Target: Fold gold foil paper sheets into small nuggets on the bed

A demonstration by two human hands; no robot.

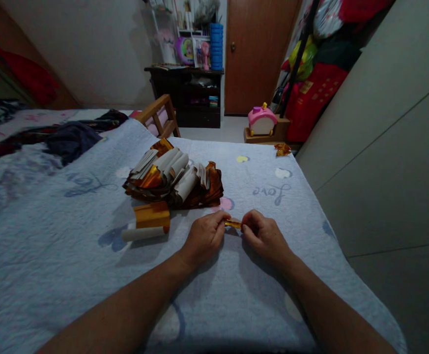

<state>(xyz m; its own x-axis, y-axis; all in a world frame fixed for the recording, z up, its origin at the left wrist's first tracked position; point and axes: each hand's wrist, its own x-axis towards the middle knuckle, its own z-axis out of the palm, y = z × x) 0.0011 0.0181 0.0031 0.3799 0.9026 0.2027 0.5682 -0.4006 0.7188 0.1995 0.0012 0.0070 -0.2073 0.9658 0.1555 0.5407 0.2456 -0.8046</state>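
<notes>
A narrow strip of shiny gold foil paper stretches between my two hands, just above the bed cover. My left hand pinches its left end, and my right hand grips the right end, fingers curled. Beyond my left hand lies a big pile of gold and off-white paper sheets, many of them curled or rolled. In front of that pile, one loose sheet of gold paper rests with its pale near edge rolled up. The fingertips cover the strip's ends.
A pale blue bed cover spreads under everything. A crumpled gold paper piece lies at its far right corner. Dark clothes lie at the left. A white cabinet borders the right side; a pink toy house stands beyond the bed.
</notes>
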